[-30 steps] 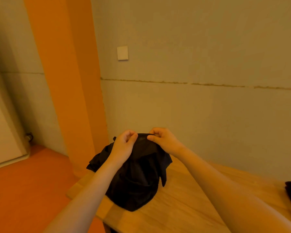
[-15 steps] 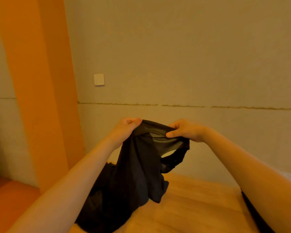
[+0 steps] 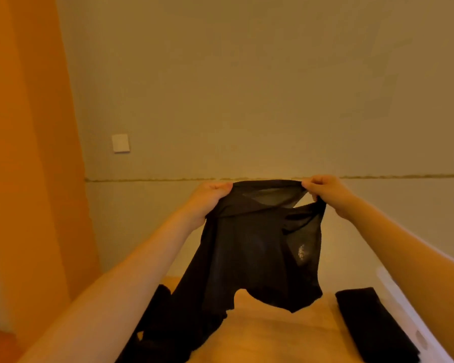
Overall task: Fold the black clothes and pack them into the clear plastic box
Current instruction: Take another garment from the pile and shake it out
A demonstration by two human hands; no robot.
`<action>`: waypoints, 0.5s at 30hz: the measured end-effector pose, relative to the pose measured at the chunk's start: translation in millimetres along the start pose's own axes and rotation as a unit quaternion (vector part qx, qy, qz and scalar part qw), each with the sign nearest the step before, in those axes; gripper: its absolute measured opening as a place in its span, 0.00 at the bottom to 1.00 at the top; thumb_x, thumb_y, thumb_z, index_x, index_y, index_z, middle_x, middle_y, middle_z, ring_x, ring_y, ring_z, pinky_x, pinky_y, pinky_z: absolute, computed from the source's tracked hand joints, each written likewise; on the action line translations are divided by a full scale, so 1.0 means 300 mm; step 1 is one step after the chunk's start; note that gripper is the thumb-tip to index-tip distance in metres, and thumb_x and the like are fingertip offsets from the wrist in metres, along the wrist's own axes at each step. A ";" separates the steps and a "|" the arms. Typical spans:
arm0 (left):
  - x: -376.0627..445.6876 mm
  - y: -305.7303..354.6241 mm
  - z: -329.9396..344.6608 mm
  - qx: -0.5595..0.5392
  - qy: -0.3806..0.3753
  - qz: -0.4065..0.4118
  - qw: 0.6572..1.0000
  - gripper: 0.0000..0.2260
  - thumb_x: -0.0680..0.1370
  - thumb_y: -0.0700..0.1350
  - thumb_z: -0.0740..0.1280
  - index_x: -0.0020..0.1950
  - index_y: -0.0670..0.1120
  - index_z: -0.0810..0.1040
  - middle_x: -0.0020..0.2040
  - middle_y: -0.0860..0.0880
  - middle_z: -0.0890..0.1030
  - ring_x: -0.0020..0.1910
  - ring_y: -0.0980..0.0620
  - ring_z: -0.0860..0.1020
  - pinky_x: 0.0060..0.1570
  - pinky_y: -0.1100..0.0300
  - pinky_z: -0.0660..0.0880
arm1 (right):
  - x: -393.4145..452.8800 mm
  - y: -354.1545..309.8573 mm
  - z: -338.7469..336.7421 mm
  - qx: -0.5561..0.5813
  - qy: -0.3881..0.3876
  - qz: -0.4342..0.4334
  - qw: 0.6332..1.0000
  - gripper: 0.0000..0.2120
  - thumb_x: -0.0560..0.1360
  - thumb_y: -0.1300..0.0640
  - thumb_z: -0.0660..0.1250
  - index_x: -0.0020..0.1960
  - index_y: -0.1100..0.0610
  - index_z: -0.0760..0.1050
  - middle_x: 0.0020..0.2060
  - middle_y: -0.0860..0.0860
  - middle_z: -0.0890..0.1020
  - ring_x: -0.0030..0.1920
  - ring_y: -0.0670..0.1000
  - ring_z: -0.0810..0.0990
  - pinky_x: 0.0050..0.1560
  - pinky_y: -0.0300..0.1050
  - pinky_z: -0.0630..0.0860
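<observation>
Above the table (image 3: 273,334), left hand (image 3: 207,199) and right hand (image 3: 325,191) pinch a sheer black garment (image 3: 252,252) hanging limp.

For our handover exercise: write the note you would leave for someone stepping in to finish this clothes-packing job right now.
Left hand and right hand each pinch the top edge of a thin black garment, held up spread above the wooden table; its lower end trails on the table.
A folded black piece lies at the right, beside the clear box, whose rim just shows.
Done: seemingly one piece folded.
Left: fold the held garment, then pack the clothes into the box.
</observation>
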State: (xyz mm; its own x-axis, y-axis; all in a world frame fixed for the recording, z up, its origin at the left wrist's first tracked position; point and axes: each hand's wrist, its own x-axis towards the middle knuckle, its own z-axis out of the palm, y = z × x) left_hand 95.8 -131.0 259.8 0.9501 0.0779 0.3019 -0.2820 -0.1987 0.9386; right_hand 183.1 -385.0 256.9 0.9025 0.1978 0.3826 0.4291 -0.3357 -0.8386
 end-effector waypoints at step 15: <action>-0.100 -0.505 0.110 0.261 -0.085 -0.160 0.948 0.07 0.80 0.48 0.63 0.50 0.45 0.75 0.43 0.49 0.76 0.48 0.50 0.75 0.47 0.59 0.69 | -0.110 0.402 0.143 -0.201 -0.061 0.113 0.971 0.10 0.76 0.53 0.65 0.53 0.59 0.75 0.47 0.51 0.76 0.49 0.51 0.73 0.49 0.44 0.68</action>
State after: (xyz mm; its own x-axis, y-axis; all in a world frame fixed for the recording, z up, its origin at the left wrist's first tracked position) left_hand 114.3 -135.4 103.2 0.9962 0.0659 -0.0572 0.0864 -0.6515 0.7537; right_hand 203.4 -392.7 126.4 0.9747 0.1768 0.1368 0.2226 -0.7114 -0.6666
